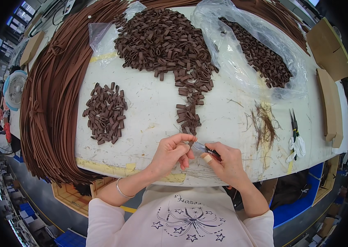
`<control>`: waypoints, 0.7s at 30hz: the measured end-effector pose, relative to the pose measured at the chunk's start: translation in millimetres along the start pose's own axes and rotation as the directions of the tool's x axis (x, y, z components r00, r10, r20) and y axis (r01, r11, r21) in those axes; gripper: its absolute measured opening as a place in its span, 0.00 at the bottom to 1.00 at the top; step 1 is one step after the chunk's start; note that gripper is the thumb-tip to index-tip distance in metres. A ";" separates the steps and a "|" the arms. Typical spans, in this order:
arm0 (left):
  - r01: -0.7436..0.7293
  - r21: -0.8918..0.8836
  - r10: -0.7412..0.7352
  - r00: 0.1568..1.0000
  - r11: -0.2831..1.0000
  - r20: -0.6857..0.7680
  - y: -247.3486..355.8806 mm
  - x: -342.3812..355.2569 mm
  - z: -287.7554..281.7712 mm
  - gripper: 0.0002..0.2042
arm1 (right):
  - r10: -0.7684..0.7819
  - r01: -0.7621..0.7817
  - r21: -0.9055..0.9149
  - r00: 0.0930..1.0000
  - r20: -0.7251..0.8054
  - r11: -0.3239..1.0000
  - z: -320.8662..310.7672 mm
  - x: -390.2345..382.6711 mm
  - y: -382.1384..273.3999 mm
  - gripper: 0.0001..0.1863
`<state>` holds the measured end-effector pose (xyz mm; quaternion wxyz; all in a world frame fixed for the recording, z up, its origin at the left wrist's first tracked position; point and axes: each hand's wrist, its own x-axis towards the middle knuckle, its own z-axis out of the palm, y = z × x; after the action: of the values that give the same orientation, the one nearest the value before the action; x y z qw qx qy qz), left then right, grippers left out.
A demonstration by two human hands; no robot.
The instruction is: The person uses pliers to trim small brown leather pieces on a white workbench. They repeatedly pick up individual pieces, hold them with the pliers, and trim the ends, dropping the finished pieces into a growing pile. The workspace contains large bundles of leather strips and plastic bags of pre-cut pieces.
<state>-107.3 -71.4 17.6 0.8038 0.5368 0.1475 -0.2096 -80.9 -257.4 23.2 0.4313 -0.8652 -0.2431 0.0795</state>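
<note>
My left hand pinches a small brown strap loop between thumb and fingertips, near the table's front edge. Most of that loop is hidden by the fingers. In my right hand is a black-handled blade, its shiny metal end pointing left and meeting the loop. Whether it is a knife or small scissors I cannot tell. Just beyond both hands, a narrow tail of brown loops runs back into a large heap of the same loops. A smaller pile of loops lies to the left.
Long brown straps hang in bundles over the table's left side. A clear plastic bag holds more loops at the back right. Brown thread scraps and a dark pointed tool with white cloth-wrapped handles lie right. Cardboard borders the right edge.
</note>
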 end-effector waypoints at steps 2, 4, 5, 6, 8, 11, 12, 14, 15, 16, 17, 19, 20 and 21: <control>-0.004 0.002 0.004 1.000 1.000 -0.007 -0.2 0.0 0.1 0.13 | -0.018 0.017 -0.026 1.000 -0.013 1.000 0.4 -0.1 -0.9 0.12; -0.010 -0.001 0.010 1.000 1.000 -0.011 -0.5 0.1 -0.1 0.13 | -0.044 0.042 -0.058 0.998 -0.035 0.997 0.2 -0.1 -2.3 0.12; -0.013 -0.004 0.013 1.000 1.000 -0.011 -0.9 0.2 -0.4 0.13 | -0.046 0.044 -0.060 0.998 -0.034 0.997 0.2 0.0 -2.2 0.12; -0.015 -0.008 0.015 1.000 1.000 -0.011 -1.3 0.1 -0.3 0.13 | -0.046 0.044 -0.062 0.998 -0.034 0.997 -0.1 -0.2 -2.0 0.12; -0.012 -0.002 0.012 1.000 1.000 -0.005 -0.9 0.0 -0.3 0.13 | -0.045 0.043 -0.065 0.999 -0.026 0.997 -0.2 -0.1 -1.7 0.12; -0.002 0.012 0.002 1.000 1.000 -0.001 -1.0 0.5 -0.3 0.13 | -0.053 0.051 -0.069 0.998 -0.021 0.996 1.0 0.5 -0.6 0.12; 0.003 0.017 -0.003 1.000 1.000 -0.001 -1.1 0.6 -0.2 0.13 | -0.063 0.061 -0.071 0.998 -0.030 0.996 2.0 0.4 -0.1 0.12; 0.005 0.021 -0.005 1.000 1.000 0.000 -0.2 0.4 0.2 0.13 | -0.074 0.071 -0.078 0.997 -0.033 0.994 2.7 0.9 -0.8 0.12; 0.006 0.023 -0.006 1.000 1.000 0.000 0.1 0.3 0.3 0.13 | -0.073 0.071 -0.081 0.997 -0.028 0.994 2.4 1.8 -1.7 0.12; 0.008 0.024 -0.008 1.000 1.000 -0.002 0.2 0.1 0.5 0.13 | -0.073 0.071 -0.085 0.997 -0.022 0.994 2.4 2.6 -2.5 0.12; 0.009 0.025 -0.009 1.000 1.000 -0.004 0.4 0.0 0.6 0.13 | -0.080 0.077 -0.093 0.996 -0.026 0.993 2.6 3.3 -3.0 0.12; 0.009 0.024 -0.009 1.000 1.000 -0.005 0.1 -0.2 0.5 0.13 | -0.096 0.091 -0.109 0.995 -0.033 0.990 3.1 4.1 -3.6 0.11; 0.007 0.022 -0.007 1.000 1.000 -0.004 -0.4 -0.1 0.3 0.13 | -0.107 0.101 -0.124 0.994 -0.035 0.987 3.6 4.1 -3.1 0.11; 0.006 0.020 -0.006 1.000 1.000 -0.002 -0.7 0.0 0.1 0.13 | -0.117 0.111 -0.140 0.992 -0.037 0.984 4.4 4.2 -2.2 0.11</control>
<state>-107.7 -71.6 17.1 0.7977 0.5445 0.1479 -0.2128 -79.6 -251.1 22.5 0.3796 -0.8792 -0.2874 0.0183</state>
